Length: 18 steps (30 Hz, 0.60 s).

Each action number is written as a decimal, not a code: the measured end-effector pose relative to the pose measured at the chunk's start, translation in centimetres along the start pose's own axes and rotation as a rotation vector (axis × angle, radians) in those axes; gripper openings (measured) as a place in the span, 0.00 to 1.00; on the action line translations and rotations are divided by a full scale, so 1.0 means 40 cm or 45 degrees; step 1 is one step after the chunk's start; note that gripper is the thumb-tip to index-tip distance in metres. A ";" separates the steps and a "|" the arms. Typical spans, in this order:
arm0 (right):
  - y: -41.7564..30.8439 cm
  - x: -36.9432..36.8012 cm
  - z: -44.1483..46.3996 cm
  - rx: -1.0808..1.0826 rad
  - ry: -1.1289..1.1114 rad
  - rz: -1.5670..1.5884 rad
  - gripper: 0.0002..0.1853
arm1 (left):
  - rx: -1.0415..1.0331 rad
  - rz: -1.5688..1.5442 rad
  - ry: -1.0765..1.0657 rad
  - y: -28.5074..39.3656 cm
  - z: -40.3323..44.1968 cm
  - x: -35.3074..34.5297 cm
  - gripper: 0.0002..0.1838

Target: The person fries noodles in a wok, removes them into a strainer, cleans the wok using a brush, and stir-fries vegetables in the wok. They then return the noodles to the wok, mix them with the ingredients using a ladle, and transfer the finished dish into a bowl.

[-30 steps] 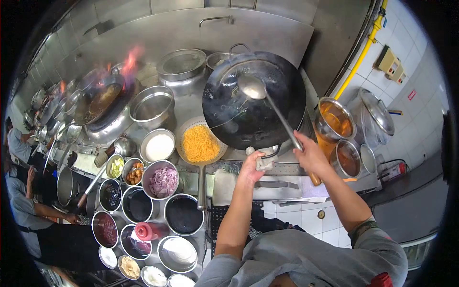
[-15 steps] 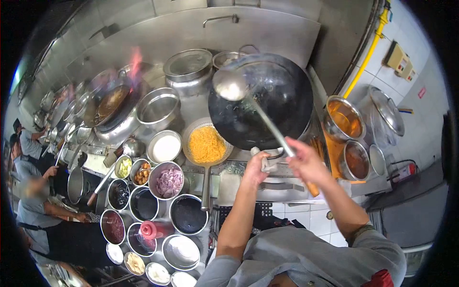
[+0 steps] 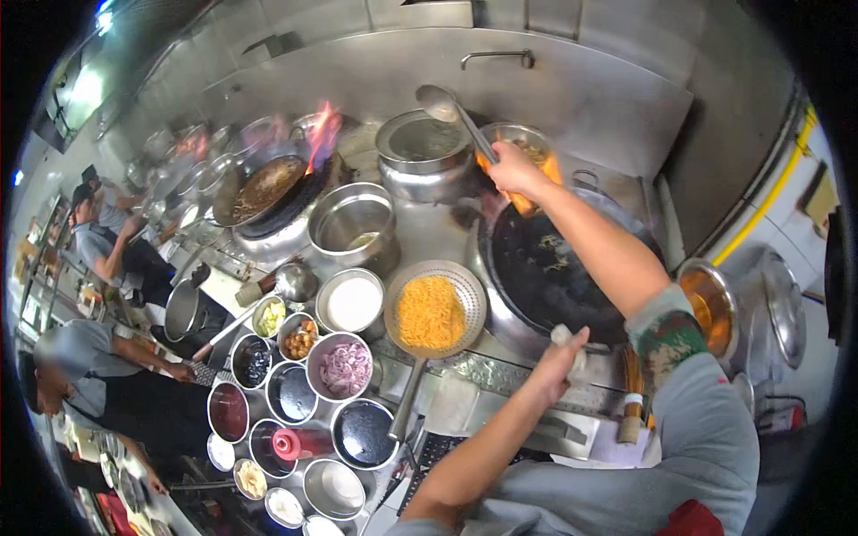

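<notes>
My right hand [image 3: 518, 171] is closed round the handle of a metal ladle [image 3: 438, 103], stretched out toward the back of the stove. The ladle's bowl is up beside the lidded pot. Closed on a folded white cloth [image 3: 572, 347], my left hand [image 3: 556, 373] is at the near rim of a large black wok [image 3: 559, 281]. The cloth hides whether the fingers touch the wok's handle. A few pale scraps and dark liquid or sheen show inside the wok. Orange flame [image 3: 525, 201] glows at its back left edge, beneath my right wrist.
A strainer [image 3: 481, 308] of yellow noodles [image 3: 431, 311] lies left of the wok. Several ingredient bowls, including sliced onion [image 3: 346, 366], and a red squeeze bottle [image 3: 299, 444] stand further left. Another wok [image 3: 264, 189] has tall flames. Co-workers [image 3: 116, 259] stand at far left; a brush [image 3: 631, 402] lies right.
My right hand has carried the ladle from over the wok to the back left. The wok sits lower and flatter, with flame showing behind it. The view has swung left.
</notes>
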State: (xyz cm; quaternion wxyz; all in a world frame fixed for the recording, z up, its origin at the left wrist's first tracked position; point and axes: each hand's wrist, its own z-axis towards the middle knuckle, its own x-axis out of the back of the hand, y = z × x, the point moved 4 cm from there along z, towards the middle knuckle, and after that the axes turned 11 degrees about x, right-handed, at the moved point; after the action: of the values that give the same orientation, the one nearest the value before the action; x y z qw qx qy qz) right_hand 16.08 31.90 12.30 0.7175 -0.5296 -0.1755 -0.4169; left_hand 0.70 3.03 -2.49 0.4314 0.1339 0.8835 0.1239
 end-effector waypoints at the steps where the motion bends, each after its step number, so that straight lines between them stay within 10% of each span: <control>1: 0.030 -0.057 0.054 0.214 0.160 -0.368 0.12 | 0.047 -0.002 -0.039 -0.006 -0.027 0.017 0.30; 5: 0.127 -0.200 0.179 -0.381 -0.165 0.173 0.06 | -0.505 1.061 0.903 -0.006 -0.188 0.339 0.30; 9: 0.108 -0.190 0.185 -0.734 -0.150 2.133 0.08 | -0.463 1.265 1.259 -0.047 -0.268 0.475 0.32; 11: 0.026 -0.130 0.138 -0.871 -0.104 2.495 0.06 | -0.541 1.632 1.453 -0.080 -0.221 0.512 0.41; 15: -0.094 -0.053 0.004 -0.899 -0.252 2.706 0.05 | -0.978 1.749 1.691 -0.010 -0.391 0.348 0.42; 18: -0.171 -0.026 -0.127 -0.922 -0.317 2.606 0.04 | -0.836 2.042 1.788 0.044 -0.487 0.356 0.36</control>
State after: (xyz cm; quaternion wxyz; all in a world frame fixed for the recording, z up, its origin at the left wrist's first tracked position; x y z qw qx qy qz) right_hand 9.11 27.11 13.86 0.5033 -0.6428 0.4098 0.4069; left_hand -22.99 7.52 -0.66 -0.3543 0.4452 0.5135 0.6424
